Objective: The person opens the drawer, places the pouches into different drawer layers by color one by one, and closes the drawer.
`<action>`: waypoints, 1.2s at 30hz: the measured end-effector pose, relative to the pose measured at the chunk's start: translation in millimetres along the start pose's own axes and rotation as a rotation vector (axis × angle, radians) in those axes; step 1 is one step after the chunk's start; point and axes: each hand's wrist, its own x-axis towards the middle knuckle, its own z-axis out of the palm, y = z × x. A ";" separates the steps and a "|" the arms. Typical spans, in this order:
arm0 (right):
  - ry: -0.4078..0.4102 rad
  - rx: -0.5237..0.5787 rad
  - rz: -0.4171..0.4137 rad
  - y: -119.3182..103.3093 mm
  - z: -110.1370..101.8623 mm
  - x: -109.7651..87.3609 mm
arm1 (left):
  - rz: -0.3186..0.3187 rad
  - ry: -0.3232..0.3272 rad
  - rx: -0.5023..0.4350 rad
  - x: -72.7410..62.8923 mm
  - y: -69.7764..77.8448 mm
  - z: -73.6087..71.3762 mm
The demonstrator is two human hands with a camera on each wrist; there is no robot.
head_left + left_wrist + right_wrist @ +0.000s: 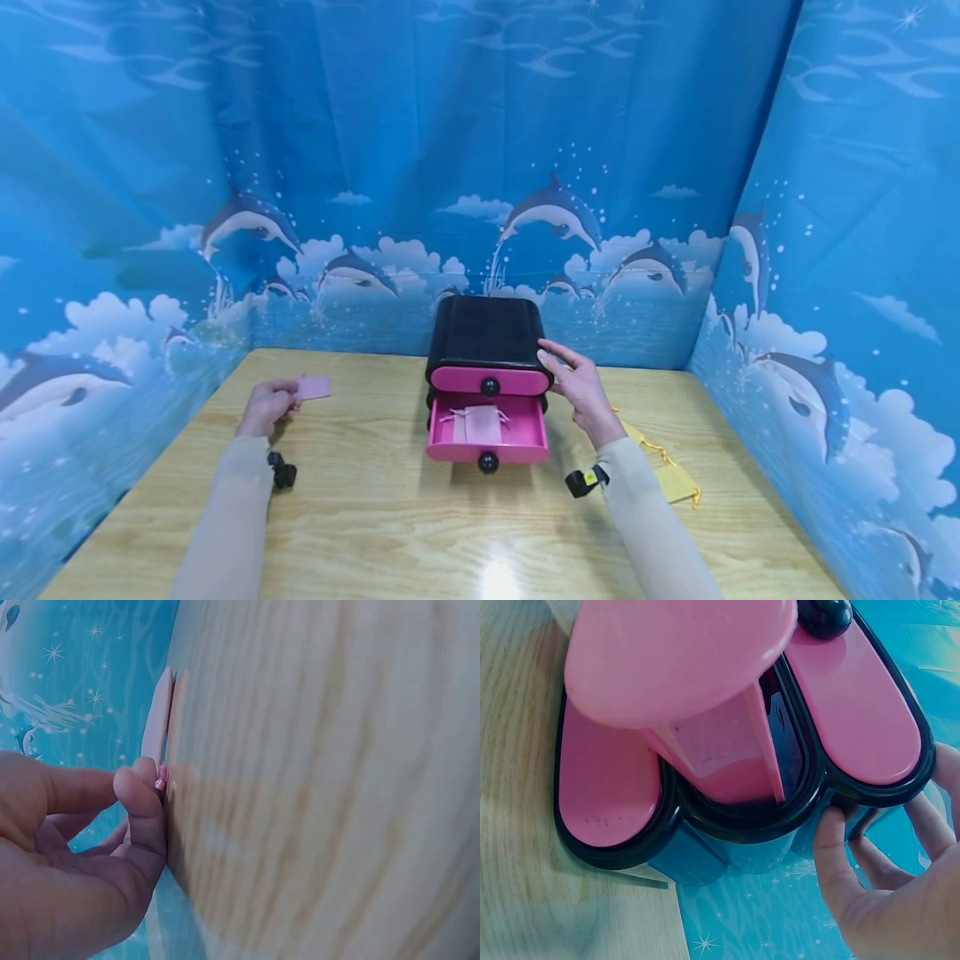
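Note:
My left hand (266, 407) pinches the end of a small pink drawstring pouch (315, 387) low over the left of the table. In the left wrist view, thumb and forefinger meet at the pouch's (156, 724) string end. My right hand (583, 392) touches the upper right side of a black drawer cabinet (487, 332) with pink drawer fronts. In the right wrist view its thumb (831, 844) lies against the cabinet's side. The middle drawer (442, 452) is pulled out, and another light pink pouch (482, 425) lies inside it. The top drawer (457, 381) is closed.
Yellow drawstring pouches (677, 482) lie on the wooden table (375, 533) to the right, partly hidden by the right forearm. A blue dolphin-print curtain (375, 167) encloses the back and sides. The pulled-out drawer's round black knob (488, 462) juts toward me.

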 end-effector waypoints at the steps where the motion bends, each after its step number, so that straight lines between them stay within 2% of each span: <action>1: 0.001 -0.001 0.001 0.2 0.1 0.0 | 0.004 -0.008 0.008 0.1 -0.1 0.0; 7: 0.000 -0.006 -0.002 -1.0 1.0 -0.4 | 0.076 -0.046 0.126 -1.9 -0.9 0.6; 15: 0.008 -0.008 -0.002 -0.2 1.3 0.1 | 0.137 -0.088 0.259 -2.5 -0.5 0.9; 23: 0.012 -0.010 0.000 -0.3 1.7 0.3 | 0.151 -0.112 0.407 -0.8 -0.5 -3.9; 29: 0.009 -0.004 0.001 0.1 1.7 -0.1 | 0.135 -0.117 0.425 -0.1 -0.3 -3.5; 36: 0.014 -0.006 0.000 0.4 1.6 0.1 | 0.150 -0.114 0.416 -0.7 -0.8 -2.0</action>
